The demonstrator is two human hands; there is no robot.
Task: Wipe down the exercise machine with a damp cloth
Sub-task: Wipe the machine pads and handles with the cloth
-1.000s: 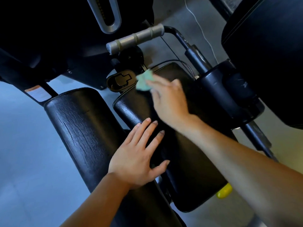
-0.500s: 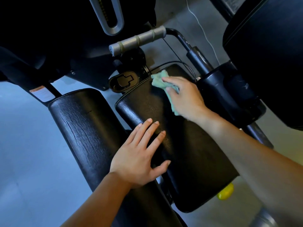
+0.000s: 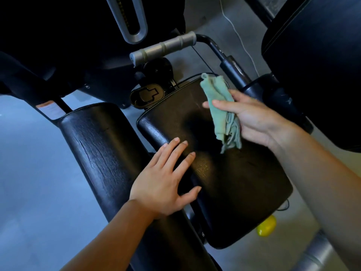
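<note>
A black padded seat point(image 3: 234, 182) of the exercise machine fills the middle of the head view. My right hand point(image 3: 254, 118) is lifted above its far right part, palm turned toward me, holding a crumpled light green cloth point(image 3: 220, 106) that hangs loose. My left hand point(image 3: 166, 180) lies flat with fingers spread across the gap between the seat and a long black pad point(image 3: 97, 153) to its left.
A grey foam-covered handle point(image 3: 164, 46) on a black bent arm sticks out beyond the seat. A large black pad point(image 3: 316, 65) rises at the upper right. A yellow knob point(image 3: 266, 227) shows under the seat's near right edge. Grey floor point(image 3: 29, 192) lies to the left.
My right hand moved rightward across the far end of the seat, then lifted off and turned palm up with the cloth hanging. My left hand stayed in place.
</note>
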